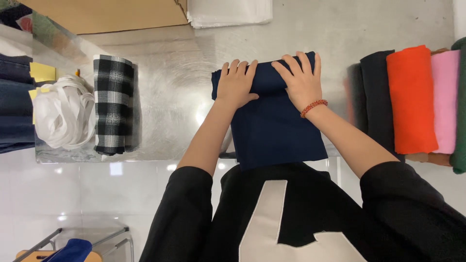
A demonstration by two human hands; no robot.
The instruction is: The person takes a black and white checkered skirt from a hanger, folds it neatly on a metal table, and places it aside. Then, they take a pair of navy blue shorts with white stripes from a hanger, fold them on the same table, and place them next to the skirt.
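Both hands, left and right, are pressing flat, fingers spread, on the rolled far end of a navy cloth lying mid-desk, between a plaid roll and coloured rolls.

The person wears a black top with loose elbow-length sleeves and a pale grey angular patch down the front — plus a red beaded bracelet on the right wrist.

Box: your far-left counter edge carries a flat tan cardboard box.
Bag: a white plastic package lies just right of it.
Tags: yellow paper labels mark your left-hand dark stack.
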